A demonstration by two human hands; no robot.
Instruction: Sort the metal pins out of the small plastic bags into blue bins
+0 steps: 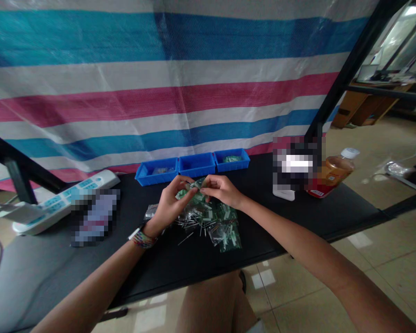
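Observation:
Over the middle of the black table (pixel 263 222), my left hand (pixel 171 201) and my right hand (pixel 225 190) meet, fingers closed in a pinch. Between them is a small clear-and-green plastic bag (pixel 200 182); its contents are too small to make out. Just below lies a heap of similar small plastic bags (pixel 230 238) with green and whitish pieces inside. Several thin metal pins (pixel 187 237) lie loose at the heap's front. Behind my hands, three joined blue bins (pixel 196 167) stand in a row; the left one holds clear bags and the right one green pieces.
A white power strip (pixel 100 180) with a plugged-in adapter (pixel 21 212) lies at the left, beside a blurred-out object (pixel 97 217). At the right stand a drink bottle (pixel 336 169) and a white case (pixel 283 193). A striped tarp (pixel 176 74) hangs behind the table.

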